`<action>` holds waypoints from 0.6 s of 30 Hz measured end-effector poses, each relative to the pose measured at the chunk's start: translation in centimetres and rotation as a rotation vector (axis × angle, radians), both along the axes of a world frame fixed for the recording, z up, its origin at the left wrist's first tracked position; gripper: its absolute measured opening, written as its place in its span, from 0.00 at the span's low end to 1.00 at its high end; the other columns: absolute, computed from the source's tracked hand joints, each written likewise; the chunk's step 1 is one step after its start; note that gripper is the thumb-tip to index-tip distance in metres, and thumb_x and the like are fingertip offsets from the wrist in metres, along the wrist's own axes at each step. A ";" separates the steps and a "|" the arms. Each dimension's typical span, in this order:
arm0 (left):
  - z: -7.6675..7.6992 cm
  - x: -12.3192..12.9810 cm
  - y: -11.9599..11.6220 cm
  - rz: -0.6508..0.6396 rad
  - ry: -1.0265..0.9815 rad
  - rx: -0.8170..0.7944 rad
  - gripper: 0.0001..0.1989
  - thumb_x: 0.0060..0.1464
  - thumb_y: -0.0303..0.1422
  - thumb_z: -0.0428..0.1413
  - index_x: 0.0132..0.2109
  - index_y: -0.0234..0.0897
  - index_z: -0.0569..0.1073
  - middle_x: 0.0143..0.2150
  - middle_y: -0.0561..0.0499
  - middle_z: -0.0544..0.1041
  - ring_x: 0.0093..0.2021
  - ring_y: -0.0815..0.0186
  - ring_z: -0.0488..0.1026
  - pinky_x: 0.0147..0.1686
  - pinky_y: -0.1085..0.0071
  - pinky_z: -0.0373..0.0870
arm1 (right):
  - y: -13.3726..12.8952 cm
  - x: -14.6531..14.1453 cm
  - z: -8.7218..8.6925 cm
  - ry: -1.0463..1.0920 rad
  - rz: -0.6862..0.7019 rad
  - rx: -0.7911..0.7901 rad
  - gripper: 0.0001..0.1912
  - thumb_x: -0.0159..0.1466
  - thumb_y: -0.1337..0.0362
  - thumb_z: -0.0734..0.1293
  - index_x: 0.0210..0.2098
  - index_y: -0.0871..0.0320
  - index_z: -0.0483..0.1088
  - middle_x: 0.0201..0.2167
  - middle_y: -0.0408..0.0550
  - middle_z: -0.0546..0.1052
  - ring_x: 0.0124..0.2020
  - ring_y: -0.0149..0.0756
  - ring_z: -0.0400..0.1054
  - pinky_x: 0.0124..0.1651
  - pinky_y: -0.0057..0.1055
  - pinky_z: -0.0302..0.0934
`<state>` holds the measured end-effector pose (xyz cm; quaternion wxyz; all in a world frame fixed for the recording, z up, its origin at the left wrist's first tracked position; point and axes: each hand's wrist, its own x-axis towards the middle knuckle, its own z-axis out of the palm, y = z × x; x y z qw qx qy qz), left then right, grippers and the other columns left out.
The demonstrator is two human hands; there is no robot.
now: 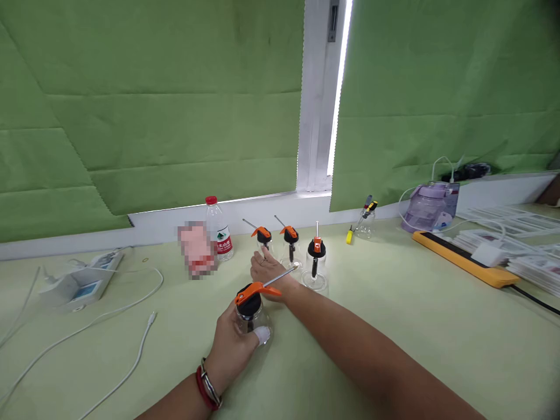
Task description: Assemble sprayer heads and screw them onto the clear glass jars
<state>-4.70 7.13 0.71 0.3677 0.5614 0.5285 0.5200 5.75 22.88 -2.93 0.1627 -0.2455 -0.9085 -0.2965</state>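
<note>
In my left hand (234, 347) is a clear glass jar (265, 318) with a black lid, an orange lever and a metal spout pointing up and right. My right hand (269, 271) reaches past it, beside a similar jar (263, 235) at the back left; its fingers are stretched out near that jar's lower part, and contact is hard to make out. Two more such jars stand upright to the right, one (290, 239) in the middle and one (315, 265) nearer, its spout pointing up.
Behind stand a plastic bottle (223, 236) and a glass jar (367, 226) with screwdrivers. White cables (131, 367) and a power strip (96, 280) lie left. At the right are an orange power strip (459, 259), a purple jug (424, 210) and stacked sheets (534, 256).
</note>
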 end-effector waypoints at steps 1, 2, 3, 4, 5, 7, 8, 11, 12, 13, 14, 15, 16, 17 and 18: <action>-0.1 0.0 0.0 0.001 0.000 -0.012 0.18 0.34 0.23 0.59 0.38 0.35 0.71 0.31 0.53 0.73 0.32 0.64 0.70 0.31 0.69 0.67 | 0.0 0.7 -0.1 0.022 0.001 0.000 0.17 0.63 0.67 0.58 0.46 0.71 0.70 0.52 0.65 0.69 0.59 0.56 0.56 0.67 0.54 0.35; -0.2 -0.1 0.1 -0.003 -0.002 -0.023 0.18 0.34 0.22 0.58 0.38 0.35 0.71 0.30 0.54 0.73 0.31 0.65 0.69 0.30 0.70 0.67 | 0.0 1.4 -0.2 0.038 0.002 -0.001 0.16 0.64 0.67 0.58 0.45 0.71 0.70 0.52 0.65 0.69 0.60 0.55 0.56 0.67 0.54 0.35; -0.3 -0.1 0.1 -0.009 -0.006 -0.032 0.18 0.34 0.22 0.58 0.38 0.35 0.71 0.30 0.54 0.72 0.31 0.65 0.69 0.30 0.70 0.66 | 0.0 2.2 -0.3 0.050 0.003 -0.007 0.16 0.64 0.68 0.57 0.45 0.70 0.71 0.52 0.64 0.69 0.60 0.54 0.56 0.67 0.53 0.35; -0.4 -0.1 0.1 -0.017 -0.011 -0.037 0.18 0.35 0.22 0.58 0.39 0.35 0.71 0.30 0.54 0.72 0.31 0.65 0.69 0.30 0.70 0.66 | 0.1 3.0 -0.3 0.059 0.003 -0.011 0.16 0.64 0.68 0.57 0.45 0.69 0.71 0.53 0.64 0.69 0.60 0.53 0.56 0.67 0.53 0.35; -0.5 -0.2 0.1 -0.023 -0.013 -0.040 0.18 0.35 0.22 0.58 0.39 0.35 0.71 0.31 0.54 0.72 0.31 0.65 0.69 0.30 0.70 0.66 | 0.2 3.8 -0.3 0.065 0.002 -0.019 0.16 0.64 0.69 0.57 0.45 0.68 0.71 0.54 0.64 0.69 0.60 0.53 0.56 0.67 0.53 0.36; -0.6 -0.2 0.1 -0.020 -0.013 -0.035 0.18 0.36 0.22 0.58 0.39 0.35 0.71 0.31 0.54 0.72 0.32 0.65 0.69 0.31 0.70 0.66 | 0.3 5.5 -0.2 0.070 0.021 -0.051 0.15 0.64 0.69 0.58 0.47 0.67 0.71 0.56 0.63 0.67 0.61 0.50 0.56 0.67 0.51 0.37; -0.6 -0.2 0.2 -0.017 -0.012 -0.032 0.18 0.36 0.22 0.59 0.39 0.35 0.71 0.31 0.54 0.72 0.33 0.64 0.69 0.32 0.70 0.66 | 0.4 6.4 -0.1 0.076 0.032 -0.075 0.15 0.64 0.68 0.58 0.47 0.66 0.71 0.57 0.62 0.67 0.61 0.49 0.56 0.67 0.51 0.38; -0.7 -0.3 0.2 -0.029 -0.003 -0.028 0.16 0.37 0.23 0.59 0.38 0.36 0.71 0.31 0.54 0.73 0.34 0.64 0.70 0.33 0.69 0.67 | 0.6 8.6 0.1 0.088 0.034 -0.134 0.14 0.65 0.66 0.59 0.46 0.63 0.71 0.57 0.59 0.67 0.61 0.47 0.57 0.67 0.49 0.39; -0.8 -0.4 0.3 -0.037 0.004 -0.027 0.16 0.37 0.23 0.59 0.38 0.36 0.71 0.31 0.54 0.72 0.34 0.64 0.70 0.34 0.69 0.67 | 0.7 9.2 0.1 0.094 0.028 -0.145 0.14 0.65 0.66 0.58 0.46 0.63 0.71 0.57 0.58 0.67 0.61 0.46 0.57 0.67 0.49 0.39; -0.9 -0.4 0.3 -0.044 0.013 -0.026 0.15 0.38 0.23 0.60 0.38 0.37 0.71 0.31 0.54 0.72 0.34 0.64 0.70 0.34 0.69 0.67 | 0.7 9.6 0.1 0.101 0.020 -0.158 0.14 0.66 0.66 0.58 0.46 0.62 0.72 0.57 0.58 0.68 0.60 0.46 0.57 0.67 0.49 0.39; -1.0 -0.5 0.4 -0.048 0.024 -0.024 0.15 0.39 0.23 0.60 0.38 0.37 0.70 0.31 0.54 0.72 0.35 0.63 0.70 0.34 0.69 0.67 | 0.7 10.0 0.1 0.110 0.011 -0.174 0.14 0.66 0.67 0.58 0.45 0.62 0.72 0.57 0.58 0.68 0.60 0.45 0.57 0.66 0.48 0.39; -1.1 -0.5 0.5 -0.049 0.035 -0.023 0.15 0.39 0.23 0.60 0.38 0.37 0.70 0.31 0.54 0.72 0.35 0.63 0.70 0.34 0.69 0.67 | 0.6 10.2 0.2 0.118 0.004 -0.196 0.14 0.65 0.68 0.58 0.45 0.62 0.72 0.56 0.58 0.68 0.60 0.45 0.58 0.66 0.48 0.39; -1.1 -0.6 0.5 -0.050 0.043 -0.020 0.15 0.39 0.23 0.60 0.37 0.38 0.70 0.31 0.54 0.71 0.35 0.63 0.70 0.34 0.70 0.66 | 0.4 10.3 0.2 0.131 -0.001 -0.225 0.13 0.65 0.69 0.58 0.45 0.61 0.72 0.56 0.58 0.68 0.60 0.46 0.58 0.66 0.49 0.40; -1.2 -0.7 0.6 -0.051 0.048 -0.016 0.14 0.39 0.23 0.60 0.37 0.38 0.69 0.31 0.54 0.71 0.36 0.63 0.70 0.34 0.70 0.66 | 0.0 10.3 0.3 0.154 -0.002 -0.264 0.14 0.64 0.70 0.59 0.45 0.61 0.72 0.56 0.58 0.68 0.60 0.46 0.58 0.65 0.49 0.40; -1.2 -0.7 0.7 -0.055 0.052 -0.013 0.14 0.39 0.23 0.60 0.36 0.38 0.69 0.31 0.54 0.70 0.36 0.63 0.70 0.34 0.70 0.66 | -0.4 10.2 0.5 0.191 -0.001 -0.316 0.14 0.63 0.71 0.59 0.46 0.61 0.71 0.56 0.58 0.68 0.60 0.46 0.58 0.65 0.49 0.41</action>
